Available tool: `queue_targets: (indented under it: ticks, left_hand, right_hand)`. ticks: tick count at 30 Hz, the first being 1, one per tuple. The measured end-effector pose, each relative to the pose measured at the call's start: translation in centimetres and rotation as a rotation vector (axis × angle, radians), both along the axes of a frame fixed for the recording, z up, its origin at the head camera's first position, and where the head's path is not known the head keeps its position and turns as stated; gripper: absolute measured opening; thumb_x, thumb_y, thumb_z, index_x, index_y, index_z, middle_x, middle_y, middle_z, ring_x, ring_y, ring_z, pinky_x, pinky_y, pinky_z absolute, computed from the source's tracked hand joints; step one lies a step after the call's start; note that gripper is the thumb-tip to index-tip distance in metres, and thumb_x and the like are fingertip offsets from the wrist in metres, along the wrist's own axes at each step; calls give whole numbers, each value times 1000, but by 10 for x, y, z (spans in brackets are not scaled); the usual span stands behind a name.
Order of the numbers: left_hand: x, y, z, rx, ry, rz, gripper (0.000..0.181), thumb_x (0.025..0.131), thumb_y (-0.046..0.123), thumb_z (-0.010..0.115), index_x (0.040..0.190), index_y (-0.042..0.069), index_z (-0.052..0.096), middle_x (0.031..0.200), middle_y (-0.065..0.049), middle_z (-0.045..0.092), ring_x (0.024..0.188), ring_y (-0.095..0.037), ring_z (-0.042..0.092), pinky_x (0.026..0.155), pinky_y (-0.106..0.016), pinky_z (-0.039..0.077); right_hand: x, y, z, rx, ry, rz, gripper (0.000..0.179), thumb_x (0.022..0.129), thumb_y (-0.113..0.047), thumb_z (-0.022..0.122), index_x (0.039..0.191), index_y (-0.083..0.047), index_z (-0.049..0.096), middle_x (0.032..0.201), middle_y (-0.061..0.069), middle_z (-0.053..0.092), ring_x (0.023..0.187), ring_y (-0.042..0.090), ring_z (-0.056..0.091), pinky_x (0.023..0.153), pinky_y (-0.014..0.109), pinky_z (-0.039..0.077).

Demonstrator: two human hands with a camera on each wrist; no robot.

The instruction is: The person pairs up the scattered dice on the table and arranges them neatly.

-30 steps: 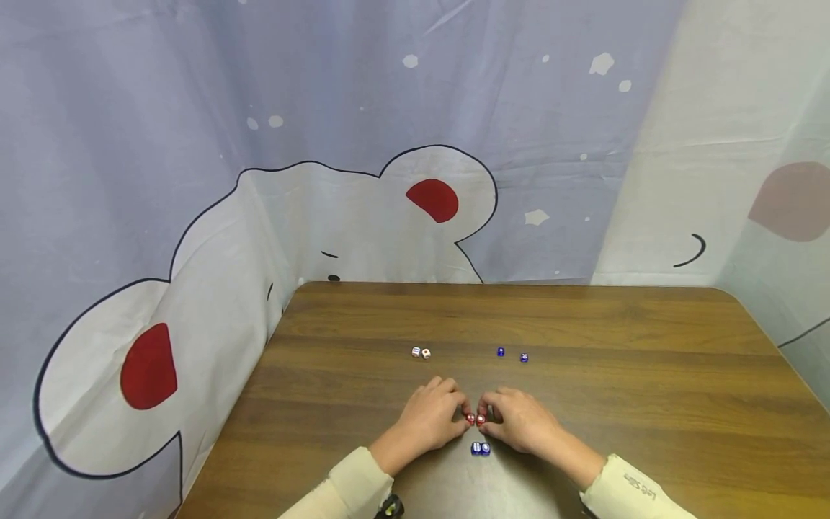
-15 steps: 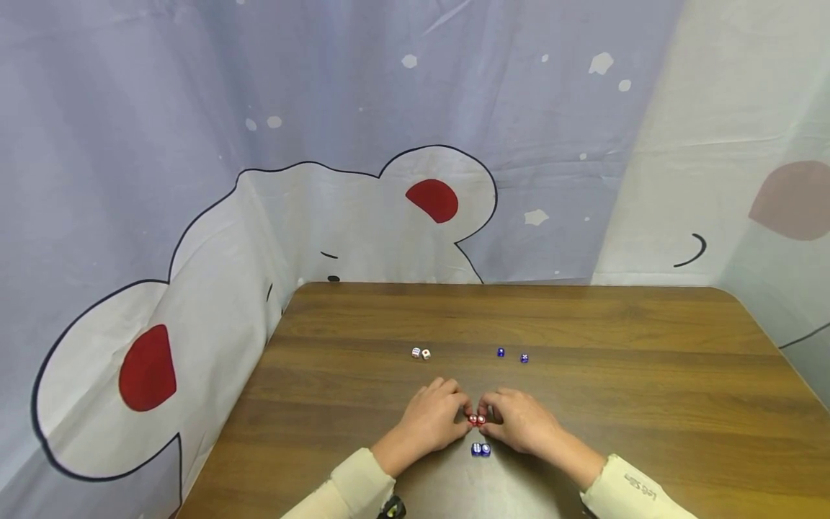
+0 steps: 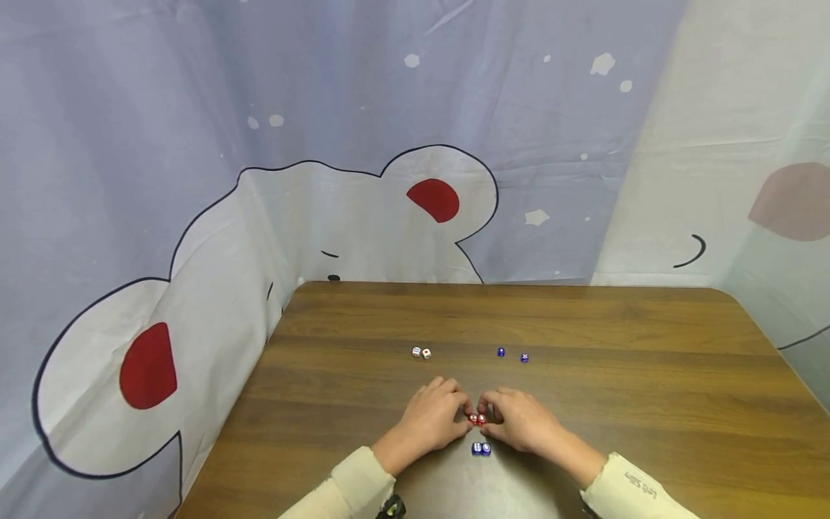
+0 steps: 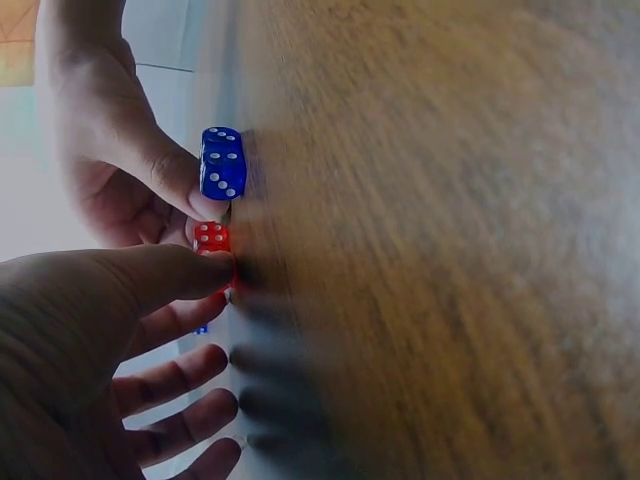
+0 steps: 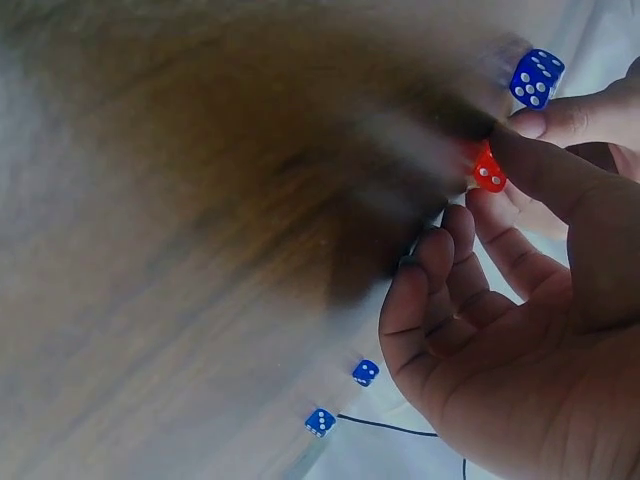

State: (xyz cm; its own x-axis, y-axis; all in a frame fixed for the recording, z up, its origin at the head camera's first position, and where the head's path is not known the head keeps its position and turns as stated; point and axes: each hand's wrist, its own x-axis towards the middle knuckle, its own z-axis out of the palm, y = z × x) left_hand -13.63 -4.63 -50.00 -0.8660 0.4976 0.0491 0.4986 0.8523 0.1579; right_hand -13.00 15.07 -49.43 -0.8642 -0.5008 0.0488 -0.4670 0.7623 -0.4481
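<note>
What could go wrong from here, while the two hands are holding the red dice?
First, the left hand and the right hand pinch the red dice side by side, so uneven pressure might turn one or make it slip.

Second, the nearer blue dice lie close to both hands, on the person's side of the red ones. A low backward movement could perhaps knock them out of place.

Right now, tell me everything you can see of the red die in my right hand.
The red die is a glossy, plastic-looking cube with white pips, too small in the head view to count. The right hand pinches it beside the other red die, apparently touching it, just beyond two blue dice. Its underside is hidden.
</note>
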Motion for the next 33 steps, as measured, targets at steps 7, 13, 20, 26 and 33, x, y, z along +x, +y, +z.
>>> queue_targets:
  ticks: [7,13,20,26,33]
  left_hand:
    - [0,0,1,0,-7,7,15,83,42,80,91,31,73,103,12,62,94,-9,53,78,-30,47]
    - [-1,0,0,1,-6,5,16,83,42,81,91,31,73,103,12,62,93,-9,52,78,-30,47]
    - [-3,0,-2,10,2,5,17,82,43,81,90,31,72,102,13,61,92,-9,52,78,-30,46]
    - [-3,0,-3,13,4,1,16,82,42,81,90,31,72,103,13,62,92,-9,51,77,-29,46]
    - [-2,-1,-3,19,5,-1,17,82,43,81,89,31,71,103,13,62,93,-9,51,77,-28,45]
  right_hand:
    - [-2,3,3,2,3,13,26,79,-21,84,97,-18,66,77,-8,53,69,5,45,60,27,39]
    - [-4,5,9,5,-36,-23,25,81,-23,83,101,-18,69,76,-10,53,66,5,45,58,27,40]
    - [-11,10,12,32,-36,-64,24,82,-25,82,103,-20,70,77,-9,54,68,7,47,60,28,42]
    - [-16,14,16,20,-34,-98,25,82,-21,82,104,-20,70,81,-7,58,71,8,52,64,33,46]
    - [-22,23,18,6,-21,-124,27,82,-21,82,106,-18,69,85,-3,62,73,10,56,67,36,49]
